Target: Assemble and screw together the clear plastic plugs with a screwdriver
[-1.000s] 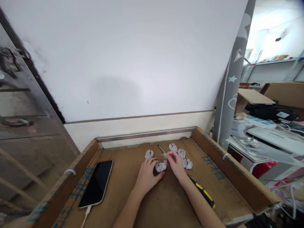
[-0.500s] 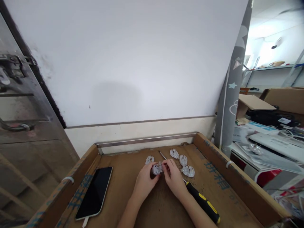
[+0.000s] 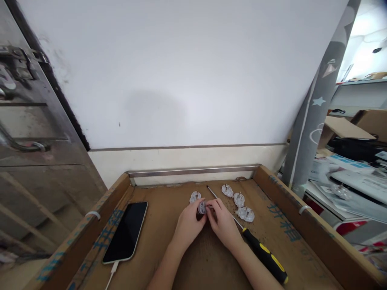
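In the lower middle of the head view, a clear plastic power plug [image 3: 202,207] is held up between both hands. My left hand [image 3: 190,222] is closed around its left side, thumb below. From the right, the pinched fingertips of my right hand [image 3: 223,220] grip the plug's right edge; they hide any small part there. Just behind my left fingers lies another clear plug [image 3: 195,196]. Right of my right hand, several more clear plugs [image 3: 239,199] lie in a group. A screwdriver [image 3: 263,254] with a black and yellow handle runs diagonally beside and behind my right hand.
A phone [image 3: 126,233] with a white cable lies at the left on the cardboard surface [image 3: 163,225]. Raised cardboard sides [image 3: 311,229] border it. A white wall [image 3: 193,80] rises behind, a metal door [image 3: 45,153] stands left, and a cluttered table [image 3: 359,181] stands right.
The held plug has been turned, so its broad face shows less. Both hands stay together on it. The whole view has shifted slightly with the head.
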`<state>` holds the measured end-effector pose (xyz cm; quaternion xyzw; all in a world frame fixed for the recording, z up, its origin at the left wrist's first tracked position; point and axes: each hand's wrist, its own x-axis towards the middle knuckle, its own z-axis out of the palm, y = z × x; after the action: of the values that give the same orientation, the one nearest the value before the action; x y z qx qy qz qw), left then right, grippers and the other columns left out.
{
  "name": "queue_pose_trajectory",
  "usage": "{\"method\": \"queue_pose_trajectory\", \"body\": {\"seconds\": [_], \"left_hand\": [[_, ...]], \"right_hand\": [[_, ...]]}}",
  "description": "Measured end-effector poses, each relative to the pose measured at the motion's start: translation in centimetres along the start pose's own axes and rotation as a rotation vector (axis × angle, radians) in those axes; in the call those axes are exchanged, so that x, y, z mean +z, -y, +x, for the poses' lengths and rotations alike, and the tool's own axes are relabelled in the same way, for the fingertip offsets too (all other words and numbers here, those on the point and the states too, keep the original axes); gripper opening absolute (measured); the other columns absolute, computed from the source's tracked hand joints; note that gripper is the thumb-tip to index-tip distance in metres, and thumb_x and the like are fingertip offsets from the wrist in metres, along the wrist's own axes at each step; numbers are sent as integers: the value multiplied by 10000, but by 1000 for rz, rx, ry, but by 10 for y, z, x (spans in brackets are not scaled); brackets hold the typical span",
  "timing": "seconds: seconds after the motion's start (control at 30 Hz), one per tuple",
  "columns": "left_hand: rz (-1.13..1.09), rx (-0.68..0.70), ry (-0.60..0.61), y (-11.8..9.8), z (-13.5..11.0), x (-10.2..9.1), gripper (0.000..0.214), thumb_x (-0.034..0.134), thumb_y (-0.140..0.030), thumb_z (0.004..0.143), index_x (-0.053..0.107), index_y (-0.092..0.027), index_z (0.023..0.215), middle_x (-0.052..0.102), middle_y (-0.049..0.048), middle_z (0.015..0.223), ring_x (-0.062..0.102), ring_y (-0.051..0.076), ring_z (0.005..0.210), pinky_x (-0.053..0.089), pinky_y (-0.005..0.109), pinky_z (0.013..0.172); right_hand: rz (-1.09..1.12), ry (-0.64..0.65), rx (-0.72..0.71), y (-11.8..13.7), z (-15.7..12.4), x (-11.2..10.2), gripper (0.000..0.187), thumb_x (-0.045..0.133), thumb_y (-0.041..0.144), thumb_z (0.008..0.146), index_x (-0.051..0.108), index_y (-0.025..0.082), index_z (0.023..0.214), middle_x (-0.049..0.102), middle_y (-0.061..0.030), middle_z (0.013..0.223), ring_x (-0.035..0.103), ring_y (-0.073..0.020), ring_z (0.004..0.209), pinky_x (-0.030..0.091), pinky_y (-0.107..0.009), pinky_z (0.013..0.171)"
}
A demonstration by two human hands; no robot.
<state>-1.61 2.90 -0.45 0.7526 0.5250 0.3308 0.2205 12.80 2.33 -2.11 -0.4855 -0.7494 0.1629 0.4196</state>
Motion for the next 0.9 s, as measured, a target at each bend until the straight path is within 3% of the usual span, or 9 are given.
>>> {"method": "queue_pose_trajectory", "body": {"seconds": [0.17,0.33,0.7,0.9], "left_hand": [[-17,-47,-4,-3,0,0,420,516,-218,760,521,-254,1178,626,38,1124,591,210,1002,448,316,858],[-37,-8,-19,-3,-2,2,403,519,-233,768,522,-262,1170,621,26,1131,591,202,1000,445,308,863],[-137,21,6,1,-3,7,428,523,-204,745,535,-231,1173,637,71,1092,608,213,952,468,319,836],[-189,30,-6,7,-2,7,445,509,-163,737,520,-224,1177,631,57,1091,600,185,951,459,294,838]], "right_hand": [[-3,-37,-26,0,-1,0,183,348,225,892,507,210,982,517,-41,972,498,-134,917,416,-289,852],[-7,-100,-28,1,-3,-4,186,362,215,886,519,196,986,522,-53,976,498,-137,929,415,-292,862],[19,-72,-56,8,-8,-2,202,359,192,879,537,186,975,529,-66,955,507,-140,903,437,-292,831],[102,-38,-58,7,-9,2,250,357,161,860,504,208,1056,489,-68,1040,508,-130,968,434,-296,900]]}}
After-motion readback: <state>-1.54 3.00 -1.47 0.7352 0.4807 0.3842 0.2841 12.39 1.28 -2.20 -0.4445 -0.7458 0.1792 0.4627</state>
